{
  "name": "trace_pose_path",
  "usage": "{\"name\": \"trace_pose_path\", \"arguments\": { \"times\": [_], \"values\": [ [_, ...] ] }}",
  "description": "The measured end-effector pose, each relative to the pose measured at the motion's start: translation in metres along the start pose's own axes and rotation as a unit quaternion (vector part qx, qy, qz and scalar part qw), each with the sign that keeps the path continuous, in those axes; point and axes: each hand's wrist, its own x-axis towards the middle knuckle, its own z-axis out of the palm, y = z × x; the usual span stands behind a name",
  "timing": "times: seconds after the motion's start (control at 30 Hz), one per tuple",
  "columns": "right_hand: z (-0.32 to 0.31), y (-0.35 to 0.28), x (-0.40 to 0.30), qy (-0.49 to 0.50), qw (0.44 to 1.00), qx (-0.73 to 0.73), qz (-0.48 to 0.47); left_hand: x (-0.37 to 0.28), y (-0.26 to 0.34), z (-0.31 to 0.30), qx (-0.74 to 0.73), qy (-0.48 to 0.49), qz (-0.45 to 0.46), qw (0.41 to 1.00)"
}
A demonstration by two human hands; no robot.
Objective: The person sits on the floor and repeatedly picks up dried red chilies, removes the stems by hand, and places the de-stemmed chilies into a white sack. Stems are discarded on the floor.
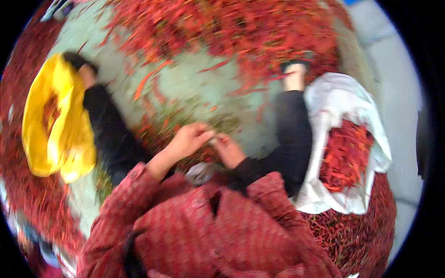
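Observation:
My left hand (189,139) and my right hand (228,150) are close together over my lap, thumbs and fingertips meeting. Blur hides whether anything small is pinched between them. Beneath them lie green stems and scattered red chili peppers (153,78) on the pale floor (187,66). A large heap of red chilies (222,24) spreads in front of my feet. By my left leg stands a yellow sack (73,139) with some chilies inside. Beside my right leg an open white sack (342,87) holds many red chilies (346,156).
My legs in black trousers stretch out on both sides. More chilies (34,191) cover the floor at the far left, and another heap (351,236) lies behind the white sack. A pale paved strip (396,104) runs along the right. Parts of other people show at the left edge.

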Motion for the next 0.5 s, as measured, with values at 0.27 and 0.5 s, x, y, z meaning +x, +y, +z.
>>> {"name": "trace_pose_path", "arguments": {
  "times": [0.27,0.5],
  "values": [
    [0.037,-0.036,-0.032,-0.105,0.957,-0.206,-0.177,-0.010,-0.040,0.002,-0.090,0.091,-0.145,0.981],
    [0.003,-0.014,-0.023,0.089,0.996,-0.017,-0.013,-0.020,-0.032,-0.002,0.104,0.013,-0.032,0.994]
  ]
}}
